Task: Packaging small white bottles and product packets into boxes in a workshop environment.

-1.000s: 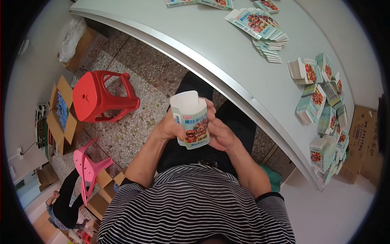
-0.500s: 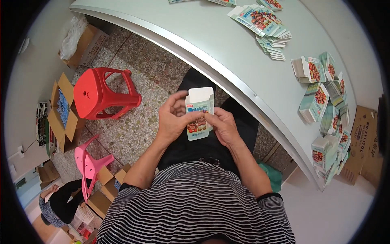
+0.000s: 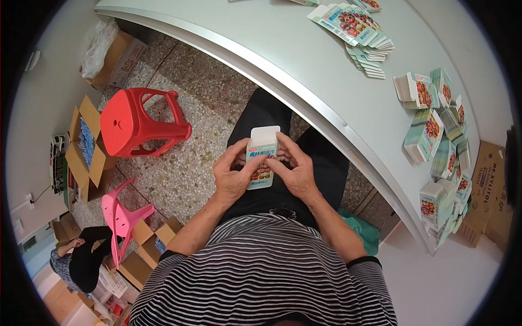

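Note:
A small light-green printed carton (image 3: 263, 152) with a white top flap is held upright over my lap, between both hands. My left hand (image 3: 232, 168) grips its left edge, thumb across the front and fingers behind. On the other edge, my right hand (image 3: 294, 169) has its thumb pressed on the front, close to the left thumb, with the fingers curled round the side. The carton's back is hidden. Fanned flat cartons (image 3: 353, 27) of the same print lie on the pale table (image 3: 304, 60) in front of me.
Stacked carton bundles (image 3: 429, 130) sit at the table's right end, beside a brown cardboard box (image 3: 484, 190). To my left stand a red stool (image 3: 144, 122), a pink stool (image 3: 122, 214) and an open box of blue packets (image 3: 86, 144). Another person (image 3: 81, 261) is at the lower left.
My right hand has moved up along the carton's right edge, its fingers now wrapping that side. The left fingers have closed in on the left edge. The carton sits slightly lower and straighter.

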`<state>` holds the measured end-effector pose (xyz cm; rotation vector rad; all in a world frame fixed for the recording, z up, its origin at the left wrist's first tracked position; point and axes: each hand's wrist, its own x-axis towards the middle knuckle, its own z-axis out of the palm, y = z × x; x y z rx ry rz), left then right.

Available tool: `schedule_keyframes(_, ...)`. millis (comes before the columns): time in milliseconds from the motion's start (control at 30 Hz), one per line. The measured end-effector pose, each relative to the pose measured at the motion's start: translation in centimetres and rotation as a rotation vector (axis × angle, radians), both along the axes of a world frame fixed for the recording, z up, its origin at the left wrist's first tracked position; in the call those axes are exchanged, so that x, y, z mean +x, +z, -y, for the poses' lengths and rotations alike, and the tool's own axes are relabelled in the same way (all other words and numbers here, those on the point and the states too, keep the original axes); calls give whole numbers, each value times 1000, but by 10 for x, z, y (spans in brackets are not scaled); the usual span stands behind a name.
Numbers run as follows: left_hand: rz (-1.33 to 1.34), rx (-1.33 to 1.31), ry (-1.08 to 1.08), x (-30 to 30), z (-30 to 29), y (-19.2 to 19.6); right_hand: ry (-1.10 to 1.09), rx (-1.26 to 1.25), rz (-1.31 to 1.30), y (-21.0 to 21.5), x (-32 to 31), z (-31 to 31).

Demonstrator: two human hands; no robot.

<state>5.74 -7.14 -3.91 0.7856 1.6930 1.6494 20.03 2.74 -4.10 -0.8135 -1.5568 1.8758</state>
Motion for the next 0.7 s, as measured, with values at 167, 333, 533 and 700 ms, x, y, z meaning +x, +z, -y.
schedule_keyframes(167, -246, -25, -119, -1, 10, 6, 25, -163, -86, -14, 10, 6)
schedule_keyframes(333, -496, 63, -277, -23, 5, 8, 145, -163, -36, -17, 21, 1)
schedule_keyframes(533, -28, -22, -243, -19, 11, 7, 76, -184, -88, -4, 11, 5)
schedule_keyframes(700, 316, -45, -153, -17, 10, 10, 13, -319, -196, 7, 12, 4)
